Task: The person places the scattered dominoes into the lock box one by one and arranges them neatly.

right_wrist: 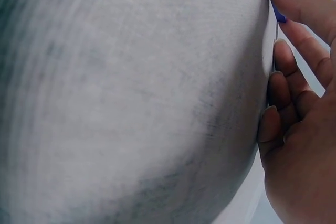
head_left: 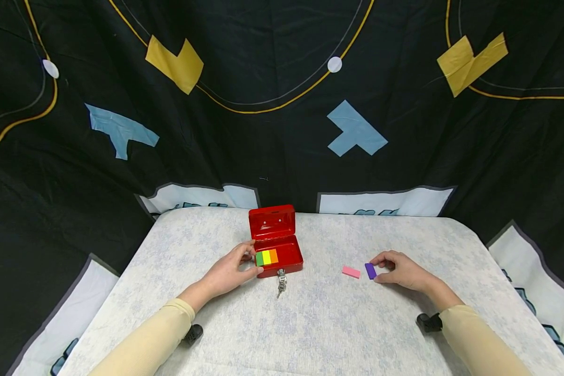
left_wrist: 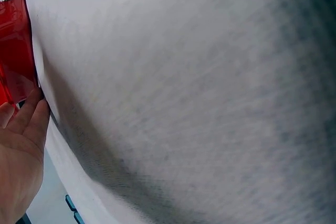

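Note:
A red metal cash box (head_left: 289, 254) stands with its lid (head_left: 272, 221) raised. Inside, at its left end, green (head_left: 259, 259), yellow (head_left: 266, 257) and orange (head_left: 273, 256) blocks lie side by side. My left hand (head_left: 229, 269) holds the box's left side, thumb by the front corner and fingers farther back; the left wrist view shows fingertips against the red wall (left_wrist: 18, 51). My right hand (head_left: 402, 270) pinches a purple block (head_left: 370, 271) at its ends between thumb and index finger, at the table. Just left of it lies a pink block (head_left: 351, 272).
Keys (head_left: 282, 287) hang from the lock at the box's front. A pale patterned cloth covers the table (head_left: 329, 324). Behind it hangs a black curtain (head_left: 272, 156) with yellow and blue patches. A black wrist device (head_left: 429, 322) sits below the right sleeve.

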